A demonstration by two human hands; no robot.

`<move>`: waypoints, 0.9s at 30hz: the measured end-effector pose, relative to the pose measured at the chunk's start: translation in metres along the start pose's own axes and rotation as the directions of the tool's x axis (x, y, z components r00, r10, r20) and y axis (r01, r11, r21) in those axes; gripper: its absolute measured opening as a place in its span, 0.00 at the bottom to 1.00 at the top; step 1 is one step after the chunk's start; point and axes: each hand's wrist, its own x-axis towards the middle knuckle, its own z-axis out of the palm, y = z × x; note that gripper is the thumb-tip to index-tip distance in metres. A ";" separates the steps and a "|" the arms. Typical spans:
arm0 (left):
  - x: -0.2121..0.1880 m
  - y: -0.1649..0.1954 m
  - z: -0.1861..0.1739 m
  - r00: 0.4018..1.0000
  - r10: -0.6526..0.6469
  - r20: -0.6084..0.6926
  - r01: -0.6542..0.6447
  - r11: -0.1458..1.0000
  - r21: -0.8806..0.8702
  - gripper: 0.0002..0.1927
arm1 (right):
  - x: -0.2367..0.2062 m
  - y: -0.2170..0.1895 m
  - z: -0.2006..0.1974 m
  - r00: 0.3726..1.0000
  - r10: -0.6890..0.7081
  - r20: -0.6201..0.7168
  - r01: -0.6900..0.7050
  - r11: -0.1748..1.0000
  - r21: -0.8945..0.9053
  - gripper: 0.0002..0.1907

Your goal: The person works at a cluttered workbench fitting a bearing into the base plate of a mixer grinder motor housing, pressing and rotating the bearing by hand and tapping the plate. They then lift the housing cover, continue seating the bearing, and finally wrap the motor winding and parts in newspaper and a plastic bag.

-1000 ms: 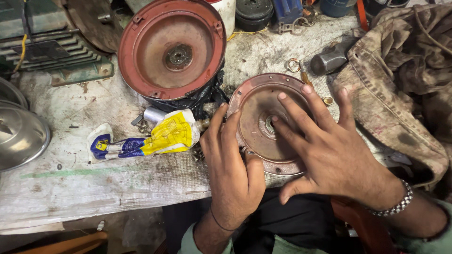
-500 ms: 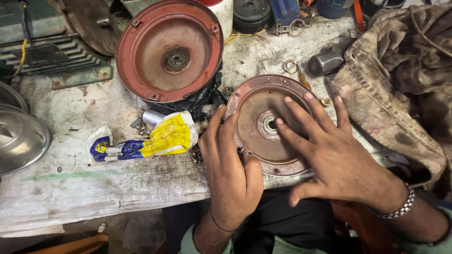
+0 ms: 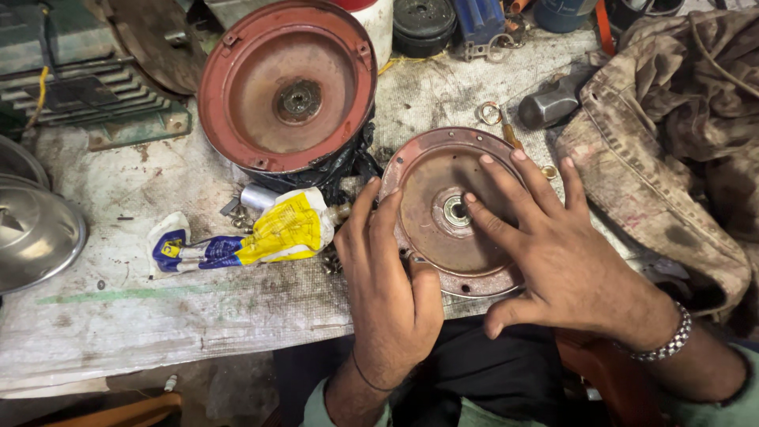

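Note:
A round reddish-brown metal cover [image 3: 433,180] with a bearing at its centre lies flat on the worn bench near its front edge. My left hand [image 3: 387,273] rests against the cover's left rim, fingers together and pointing up. My right hand [image 3: 553,245] lies spread over the cover's right half, its index finger close to the central bearing [image 3: 457,210]. Neither hand grips anything. A metal bracelet circles my right wrist.
A larger red round housing [image 3: 286,83] stands tilted behind, on black plastic. A yellow and blue squeezed tube [image 3: 261,236] lies left of my left hand. Dirty cloth [image 3: 672,142] lies heaped at right, a hammer head [image 3: 549,103] beside it. Steel bowls [image 3: 32,229] sit at far left.
My right hand has slid a little right and down across the cover, uncovering the central bearing. My left hand stays at the left rim.

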 end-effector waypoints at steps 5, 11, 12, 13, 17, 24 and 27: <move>0.000 0.000 0.001 1.000 0.004 -0.006 -0.004 1.000 0.001 0.35 | 0.000 -0.006 -0.007 0.999 0.013 -0.035 -0.016 0.996 -0.083 0.70; 0.000 0.002 0.001 1.000 0.000 -0.004 0.000 1.000 0.007 0.35 | 0.005 -0.015 -0.009 0.998 0.004 -0.066 -0.009 0.998 -0.064 0.69; 0.000 0.002 0.001 1.000 -0.005 0.000 0.005 1.000 0.005 0.35 | 0.005 -0.017 -0.011 0.998 0.016 -0.061 -0.021 0.996 -0.082 0.69; 0.000 0.001 0.001 1.000 -0.011 0.002 0.011 1.000 0.002 0.36 | 0.005 -0.019 -0.012 0.998 0.027 -0.057 -0.032 0.995 -0.099 0.69; -0.001 0.000 0.003 0.999 0.038 -0.024 -0.038 0.999 0.003 0.34 | 0.003 -0.027 -0.017 0.996 0.049 -0.070 -0.056 0.993 -0.108 0.70; -0.001 0.001 0.003 1.000 0.023 -0.015 -0.023 0.999 0.022 0.33 | 0.004 -0.034 -0.021 0.995 0.042 -0.096 -0.048 0.997 -0.062 0.68; 0.001 0.003 0.003 1.000 0.009 -0.019 -0.008 0.998 0.064 0.34 | 0.003 -0.034 -0.022 0.995 0.041 -0.089 -0.048 0.995 -0.083 0.66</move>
